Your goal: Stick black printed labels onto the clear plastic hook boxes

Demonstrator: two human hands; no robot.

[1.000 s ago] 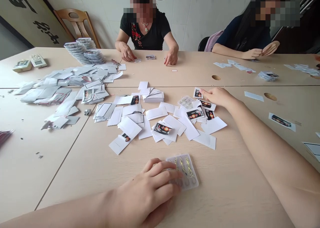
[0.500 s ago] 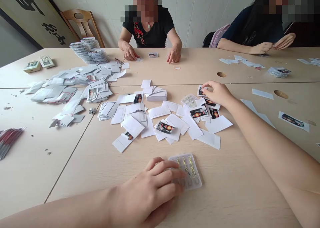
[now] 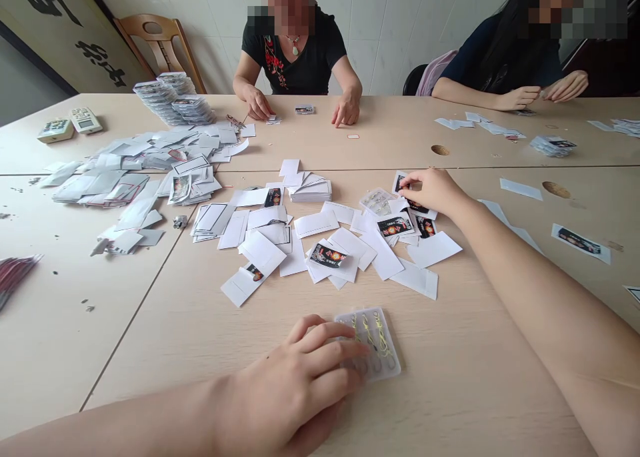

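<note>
My left hand (image 3: pixel 295 367) lies over the near end of a clear plastic pack (image 3: pixel 380 343) holding gold-coloured hooks, with its fingers wrapped onto the pack. Far ahead, my right hand (image 3: pixel 433 191) pinches the edge of a small printed card (image 3: pixel 400 181). That card sits at the far right of a loose spread of white paper slips (image 3: pixel 415 278). Among the slips lie printed black-and-red labels (image 3: pixel 327 255), one close below my right hand (image 3: pixel 395 226). A squared stack of white slips (image 3: pixel 310 190) stands beyond the spread.
A large heap of grey-white packets (image 3: pixel 135 183) lies left, with stacked packs (image 3: pixel 173 97) behind it. Two remote controls (image 3: pixel 70 123) rest at the far left. Two co-workers sit across the table handling small papers. The table (image 3: pixel 475 157) has round holes.
My right fingers have closed from beside the printed card onto its edge. My left hand stays on the plastic pack. The whole view has shifted slightly with my head.
</note>
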